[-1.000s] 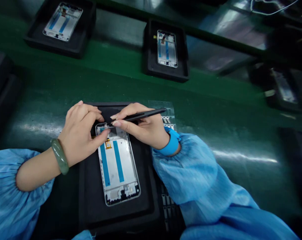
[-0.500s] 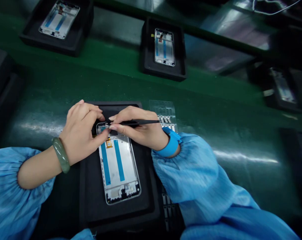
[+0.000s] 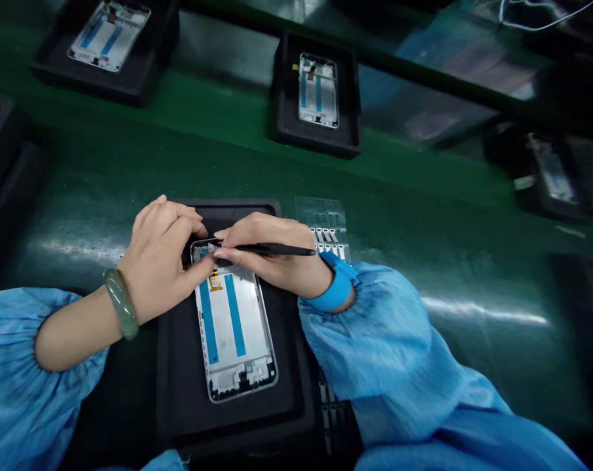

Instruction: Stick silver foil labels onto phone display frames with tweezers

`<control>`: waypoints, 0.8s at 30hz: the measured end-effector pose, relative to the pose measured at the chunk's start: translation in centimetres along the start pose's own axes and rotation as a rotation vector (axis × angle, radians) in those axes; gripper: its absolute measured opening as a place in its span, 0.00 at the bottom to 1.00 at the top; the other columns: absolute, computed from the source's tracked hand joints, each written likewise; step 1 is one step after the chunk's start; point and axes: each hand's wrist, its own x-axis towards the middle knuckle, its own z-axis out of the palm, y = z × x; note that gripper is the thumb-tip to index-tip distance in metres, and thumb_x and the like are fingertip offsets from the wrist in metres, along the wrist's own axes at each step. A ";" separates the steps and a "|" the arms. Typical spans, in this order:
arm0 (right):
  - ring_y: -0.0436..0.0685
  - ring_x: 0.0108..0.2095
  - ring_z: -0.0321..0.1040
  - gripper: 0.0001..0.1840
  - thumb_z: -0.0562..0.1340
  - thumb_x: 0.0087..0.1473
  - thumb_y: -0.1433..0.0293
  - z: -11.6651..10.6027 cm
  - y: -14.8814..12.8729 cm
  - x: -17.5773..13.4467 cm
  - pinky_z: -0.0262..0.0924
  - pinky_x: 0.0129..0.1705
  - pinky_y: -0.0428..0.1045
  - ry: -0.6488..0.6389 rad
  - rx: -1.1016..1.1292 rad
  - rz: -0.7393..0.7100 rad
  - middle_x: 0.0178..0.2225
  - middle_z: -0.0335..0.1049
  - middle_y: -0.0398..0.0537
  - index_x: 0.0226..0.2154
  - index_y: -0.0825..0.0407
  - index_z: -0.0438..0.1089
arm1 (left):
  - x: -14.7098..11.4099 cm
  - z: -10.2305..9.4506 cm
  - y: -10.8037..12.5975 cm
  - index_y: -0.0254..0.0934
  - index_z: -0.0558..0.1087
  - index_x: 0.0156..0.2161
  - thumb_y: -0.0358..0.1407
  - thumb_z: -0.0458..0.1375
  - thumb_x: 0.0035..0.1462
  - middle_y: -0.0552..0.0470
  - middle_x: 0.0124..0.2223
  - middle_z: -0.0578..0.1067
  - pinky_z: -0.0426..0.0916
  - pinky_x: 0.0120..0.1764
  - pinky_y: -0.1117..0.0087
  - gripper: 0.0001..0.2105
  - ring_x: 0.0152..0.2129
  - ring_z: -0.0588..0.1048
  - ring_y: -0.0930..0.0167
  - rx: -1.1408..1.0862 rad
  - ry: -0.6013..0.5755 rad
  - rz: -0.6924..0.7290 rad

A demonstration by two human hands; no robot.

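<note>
A silver phone frame (image 3: 250, 320) with two blue adhesive strips lies in a black tray (image 3: 287, 399). My left hand (image 3: 161, 248) is at its top left corner, fingers curled, with the thumb pressed on the frame's upper end. Black tweezers (image 3: 281, 249) are pinched between the thumb and fingers of my right hand (image 3: 271, 245). Their tips reach the top of the frame beside my left thumb; whatever they touch is hidden by my fingers. An orange flex cable (image 3: 215, 282) shows just below my left thumb.
Right of the tray lies a clear sheet (image 3: 321, 212) with several small white-and-dark parts (image 3: 328, 235). Farther back, black trays (image 3: 281, 131) hold similar phone frames (image 3: 319, 91). Stacked black trays (image 3: 2, 144) stand at the left edge. The work surface is green (image 3: 424, 248).
The back end of the tweezers has tipped slightly down. The far trays appear a little farther left. My left hand stays at the same corner of the phone frame.
</note>
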 end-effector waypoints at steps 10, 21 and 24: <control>0.50 0.33 0.72 0.05 0.66 0.47 0.73 0.1 0.1 0.0 0.68 0.37 0.45 0.033 0.035 0.063 0.30 0.73 0.46 0.30 0.56 0.71 | 0.0 0.1 -0.2 0.37 0.66 0.37 0.38 0.56 0.51 0.49 0.40 0.69 0.53 0.58 0.54 0.09 0.45 0.69 0.66 0.006 -0.005 -0.002; 0.50 0.33 0.72 0.06 0.67 0.46 0.72 0.2 0.2 0.3 0.68 0.38 0.45 0.051 0.074 0.127 0.30 0.74 0.46 0.29 0.57 0.71 | -0.1 0.1 -0.2 0.37 0.67 0.37 0.39 0.56 0.51 0.48 0.40 0.70 0.53 0.58 0.54 0.09 0.44 0.70 0.65 0.000 -0.003 -0.003; 0.50 0.33 0.72 0.06 0.66 0.47 0.71 0.2 0.2 0.3 0.68 0.38 0.45 0.047 0.069 0.129 0.30 0.74 0.46 0.29 0.56 0.71 | -0.1 0.2 -0.2 0.37 0.67 0.37 0.39 0.55 0.52 0.48 0.40 0.69 0.54 0.57 0.54 0.09 0.45 0.70 0.65 0.002 0.005 0.001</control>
